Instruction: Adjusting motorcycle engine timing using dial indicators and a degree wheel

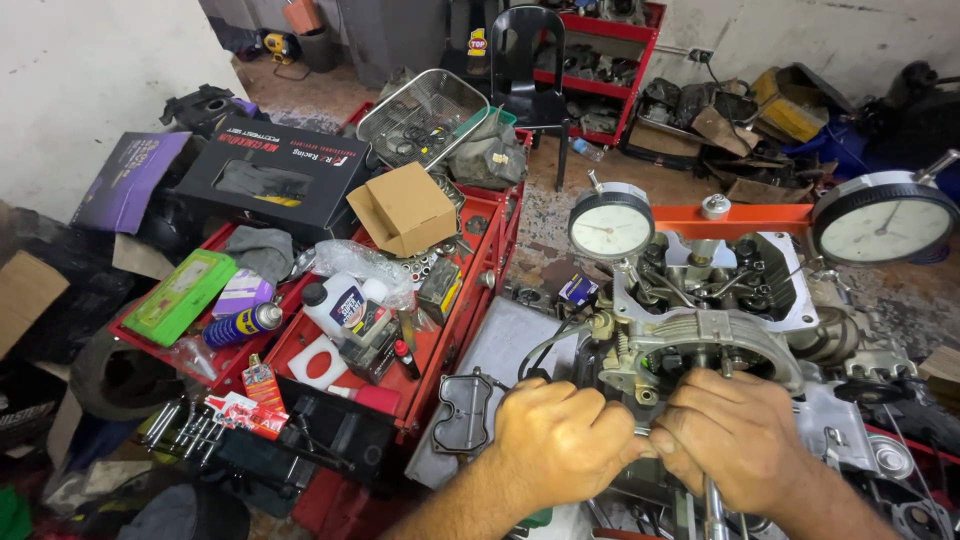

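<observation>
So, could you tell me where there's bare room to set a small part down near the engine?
The grey metal sheet between the red tool tray and the engine is mostly bare above the black gasket. The concrete floor behind it is open too. The tray is packed with bottles and boxes. Both the left hand and right hand crowd the engine's front.

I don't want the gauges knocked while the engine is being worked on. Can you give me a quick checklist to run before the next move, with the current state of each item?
1. Both hands on the work: left hand and right hand are closed side by side at the engine: ok.
2. Tool seated: the metal tool runs under the right hand, tip hidden: cannot tell.
3. Left dial gauge upright: ok.
4. Right dial gauge on the orange bar: ok.
5. Gasket apart from the hands: ok.
</observation>
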